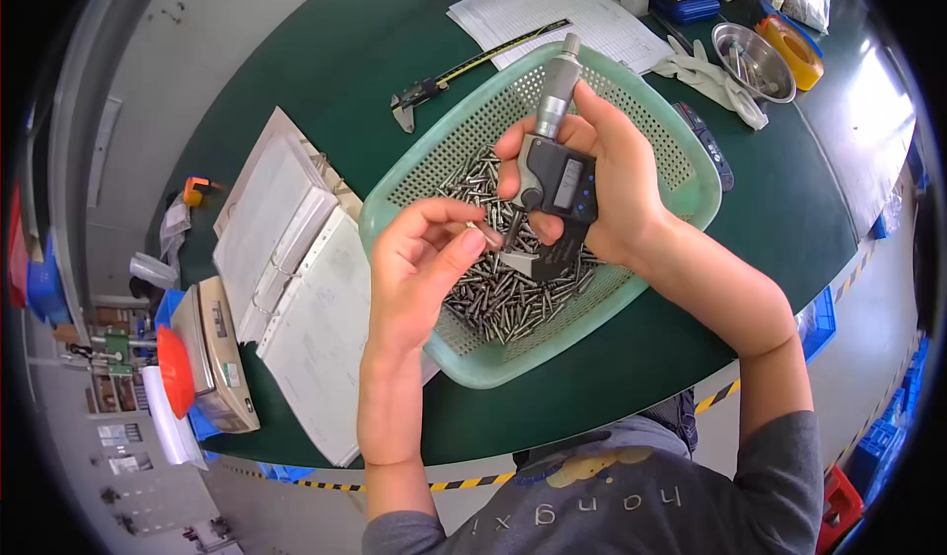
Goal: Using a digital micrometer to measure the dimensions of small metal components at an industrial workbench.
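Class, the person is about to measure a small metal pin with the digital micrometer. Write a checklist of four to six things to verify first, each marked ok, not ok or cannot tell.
1. Micrometer firmly held: ok, the right hand wraps its body.
2. Pin gripped: ok, pinched at the left hand fingertips.
3. Pin seated between the measuring faces: not ok, it sits just left of the spindle, not in the gap.
4. Display facing the person: ok; its reading cannot be told.
5. Measuring faces clean: cannot tell, too small.
6. Work kept over the green basket of pins, so a dropped pin lands inside: ok.
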Action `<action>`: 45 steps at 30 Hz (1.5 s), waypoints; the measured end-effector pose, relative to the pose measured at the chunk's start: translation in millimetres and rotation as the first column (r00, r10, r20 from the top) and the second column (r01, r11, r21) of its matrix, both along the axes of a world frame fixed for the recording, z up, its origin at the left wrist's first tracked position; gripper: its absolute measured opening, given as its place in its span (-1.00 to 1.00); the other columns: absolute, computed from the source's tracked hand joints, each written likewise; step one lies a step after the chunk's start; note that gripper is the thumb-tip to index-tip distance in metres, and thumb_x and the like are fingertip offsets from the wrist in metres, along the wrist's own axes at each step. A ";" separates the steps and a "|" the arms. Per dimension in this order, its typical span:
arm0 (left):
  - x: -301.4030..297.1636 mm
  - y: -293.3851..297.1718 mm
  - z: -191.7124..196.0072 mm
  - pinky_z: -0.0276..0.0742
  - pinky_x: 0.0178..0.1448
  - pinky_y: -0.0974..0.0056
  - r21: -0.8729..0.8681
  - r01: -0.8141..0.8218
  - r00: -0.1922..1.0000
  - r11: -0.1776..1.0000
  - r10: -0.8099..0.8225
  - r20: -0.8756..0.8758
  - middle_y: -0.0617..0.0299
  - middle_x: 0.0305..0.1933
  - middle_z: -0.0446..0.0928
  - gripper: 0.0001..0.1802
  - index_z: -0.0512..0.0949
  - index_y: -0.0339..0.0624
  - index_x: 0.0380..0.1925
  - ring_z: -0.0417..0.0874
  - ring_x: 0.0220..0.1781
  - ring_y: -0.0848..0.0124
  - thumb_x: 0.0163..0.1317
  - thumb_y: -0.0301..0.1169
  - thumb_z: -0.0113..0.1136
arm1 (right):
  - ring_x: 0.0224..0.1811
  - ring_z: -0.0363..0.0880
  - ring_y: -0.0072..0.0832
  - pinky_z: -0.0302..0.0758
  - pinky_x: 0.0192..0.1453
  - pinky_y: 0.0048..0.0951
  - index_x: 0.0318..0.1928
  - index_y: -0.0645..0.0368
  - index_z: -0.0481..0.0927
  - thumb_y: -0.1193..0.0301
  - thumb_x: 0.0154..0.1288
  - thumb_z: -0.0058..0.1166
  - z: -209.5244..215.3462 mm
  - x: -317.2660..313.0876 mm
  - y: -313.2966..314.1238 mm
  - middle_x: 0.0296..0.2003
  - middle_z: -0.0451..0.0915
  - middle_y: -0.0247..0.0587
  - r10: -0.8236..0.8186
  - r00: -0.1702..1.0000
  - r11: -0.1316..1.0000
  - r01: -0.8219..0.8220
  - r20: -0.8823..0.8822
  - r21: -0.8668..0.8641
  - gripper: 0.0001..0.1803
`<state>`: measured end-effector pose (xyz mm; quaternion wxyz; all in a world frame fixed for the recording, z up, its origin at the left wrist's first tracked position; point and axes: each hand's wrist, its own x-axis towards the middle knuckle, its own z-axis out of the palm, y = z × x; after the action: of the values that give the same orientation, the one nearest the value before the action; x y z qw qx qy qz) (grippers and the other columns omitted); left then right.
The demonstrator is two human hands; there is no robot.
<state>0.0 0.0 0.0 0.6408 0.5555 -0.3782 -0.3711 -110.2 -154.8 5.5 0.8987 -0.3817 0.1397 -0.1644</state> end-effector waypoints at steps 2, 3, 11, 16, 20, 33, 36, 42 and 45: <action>-2.9 -1.6 0.9 0.45 -0.13 0.45 0.018 -0.038 0.999 0.999 0.039 -0.031 0.14 -0.27 0.56 -0.77 0.49 -0.31 -0.20 0.55 -0.27 0.49 0.09 -0.55 0.17 | -0.72 0.36 -0.49 0.32 -0.68 -0.56 -0.27 0.28 0.43 -0.10 0.27 -0.54 -0.4 -2.0 -1.8 -0.53 0.49 -0.09 0.012 1.000 0.999 -0.012 0.014 0.033 -0.33; -2.2 -0.7 3.4 0.45 -0.13 0.45 0.018 -0.038 0.999 0.999 0.038 -0.027 0.14 -0.27 0.56 -0.77 0.49 -0.31 -0.20 0.55 -0.27 0.49 0.09 -0.55 0.17 | -0.72 0.36 -0.49 0.32 -0.68 -0.56 -0.27 0.28 0.43 -0.10 0.27 -0.54 0.7 -0.8 -1.0 -0.53 0.49 -0.09 0.011 1.000 0.999 -0.011 0.018 0.034 -0.33; -5.6 0.3 6.0 0.46 -0.16 0.46 0.069 -0.067 0.997 0.995 0.065 0.031 0.20 -0.32 0.55 -0.82 0.51 -0.35 -0.31 0.54 -0.29 0.53 0.04 -0.60 0.22 | -0.70 0.37 -0.48 0.33 -0.67 -0.57 -0.27 0.29 0.42 -0.08 0.27 -0.54 -0.3 3.6 1.2 -0.51 0.48 -0.07 0.009 0.999 1.000 -0.010 0.050 0.024 -0.34; -7.1 -0.9 5.5 0.45 -0.16 0.46 0.062 -0.056 0.997 0.997 0.052 0.053 0.21 -0.33 0.54 -0.82 0.51 -0.35 -0.31 0.53 -0.29 0.54 0.04 -0.59 0.23 | -0.74 0.35 -0.49 0.30 -0.70 -0.58 -0.31 0.27 0.44 -0.09 0.26 -0.48 3.4 2.1 1.4 -0.54 0.49 -0.10 0.000 1.000 1.000 -0.001 0.016 0.020 -0.35; -6.8 0.4 5.0 0.45 -0.15 0.45 0.068 -0.036 0.996 0.997 0.030 0.081 0.22 -0.32 0.53 -0.81 0.50 -0.35 -0.30 0.53 -0.28 0.53 0.04 -0.59 0.21 | -0.79 0.33 -0.51 0.28 -0.73 -0.58 -0.36 0.23 0.47 -0.14 0.24 -0.40 4.3 2.1 2.5 -0.58 0.50 -0.14 -0.001 1.000 0.997 0.000 -0.005 -0.076 -0.35; -4.9 1.2 4.6 0.43 -0.13 0.44 0.054 -0.025 0.999 0.998 0.023 0.034 0.19 -0.30 0.53 -0.84 0.48 -0.36 -0.31 0.52 -0.26 0.52 0.07 -0.61 0.15 | -0.79 0.32 -0.51 0.27 -0.72 -0.58 -0.29 0.25 0.44 -0.12 0.33 -0.60 5.8 1.4 4.3 -0.57 0.50 -0.15 -0.033 0.998 0.993 0.027 -0.050 -0.115 -0.31; -6.6 0.7 5.1 0.43 -0.13 0.44 0.051 -0.030 0.998 0.998 0.026 0.062 0.19 -0.30 0.53 -0.84 0.48 -0.36 -0.31 0.52 -0.26 0.52 0.06 -0.62 0.15 | -0.78 0.31 -0.50 0.28 -0.70 -0.58 -0.29 0.26 0.44 -0.06 0.35 -0.65 6.6 2.1 4.3 -0.56 0.50 -0.14 -0.033 0.997 0.995 0.026 -0.068 -0.096 -0.32; -8.0 -0.6 3.8 0.43 -0.11 0.42 0.071 -0.050 0.994 0.996 0.042 0.101 0.20 -0.31 0.53 -0.84 0.50 -0.35 -0.32 0.52 -0.27 0.51 0.05 -0.61 0.18 | -0.78 0.31 -0.51 0.28 -0.70 -0.58 -0.30 0.24 0.45 -0.12 0.29 -0.54 4.6 1.2 3.7 -0.56 0.50 -0.15 -0.021 0.999 1.000 0.022 -0.036 0.015 -0.32; -8.2 -0.9 2.9 0.43 -0.11 0.41 0.096 -0.029 0.996 0.995 0.021 0.087 0.21 -0.31 0.52 -0.83 0.51 -0.34 -0.31 0.52 -0.27 0.52 0.04 -0.60 0.19 | -0.78 0.31 -0.52 0.27 -0.71 -0.58 -0.34 0.23 0.47 -0.19 0.23 -0.45 6.0 1.1 3.2 -0.57 0.50 -0.15 -0.011 0.996 0.998 0.006 -0.089 -0.058 -0.31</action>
<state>-8.2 -0.9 2.9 0.6008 0.6062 -0.3799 -0.3567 -109.1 -151.5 11.5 0.8796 -0.4137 0.1764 -0.1551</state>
